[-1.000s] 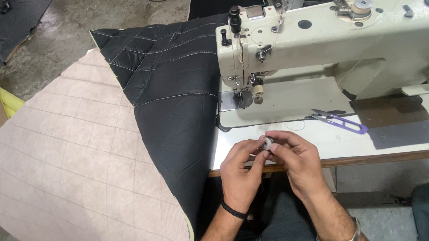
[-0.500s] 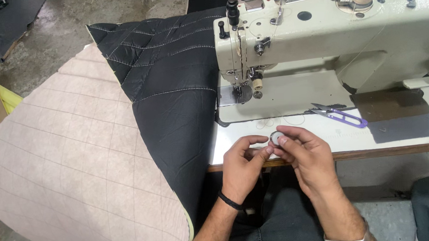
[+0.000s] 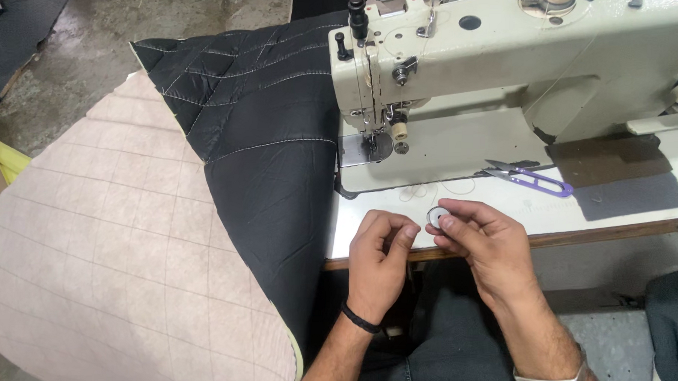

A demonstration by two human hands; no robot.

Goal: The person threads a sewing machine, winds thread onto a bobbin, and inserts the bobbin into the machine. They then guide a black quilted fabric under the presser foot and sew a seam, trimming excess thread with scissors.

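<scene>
partly hidden, a small round bobbin sits in right hand fingertips.

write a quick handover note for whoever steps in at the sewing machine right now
Right hand: pinches a small round metal bobbin at its fingertips, over the table's front edge.
Left hand: holds nothing that shows, fingers curled close to the bobbin.
Sewing machine: on the table, black quilted fabric lying at its needle.
Purple thread snips: on the table, beside the machine bed.
Done: bobbin is out, in hand.
Left: bobbin is not in the machine yet.
</scene>
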